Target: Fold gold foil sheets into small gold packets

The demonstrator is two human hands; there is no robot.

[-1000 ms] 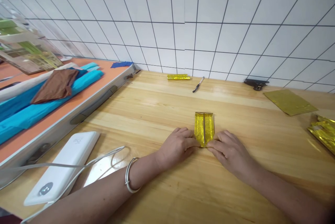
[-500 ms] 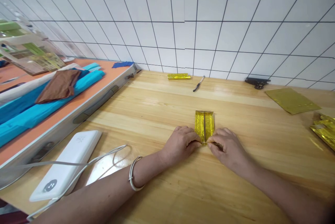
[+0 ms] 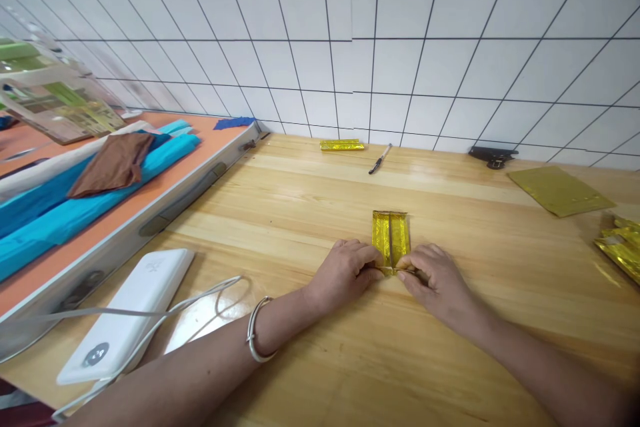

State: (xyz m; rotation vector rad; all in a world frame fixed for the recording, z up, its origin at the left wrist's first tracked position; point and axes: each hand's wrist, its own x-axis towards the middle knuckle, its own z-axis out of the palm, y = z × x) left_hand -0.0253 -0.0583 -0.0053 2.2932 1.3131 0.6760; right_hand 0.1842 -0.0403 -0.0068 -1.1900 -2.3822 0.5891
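Note:
A small folded piece of gold foil paper [image 3: 400, 234] lies flat on the wooden table, a dark seam running down its middle. My left hand [image 3: 345, 274] pinches the near edge of the foil from the left, its fingers closed. From the right, my right hand [image 3: 433, 280] pinches that same near edge, thumb and forefinger pressed together. The two sets of fingertips are close to each other at the seam's lower end. My fingers hide the foil's near corners.
At the back lie a folded gold strip [image 3: 342, 145], a pen [image 3: 380, 159] and a black clip [image 3: 494, 156]. Gold sheets [image 3: 560, 191] are on the right. A white power bank [image 3: 125, 314] with a cable lies left, beside an orange surface holding blue rolls [image 3: 170, 155] and brown paper [image 3: 113, 164].
Both hands stay at the foil's near edge, with only a slight shift of the fingers there. Nothing else has visibly moved.

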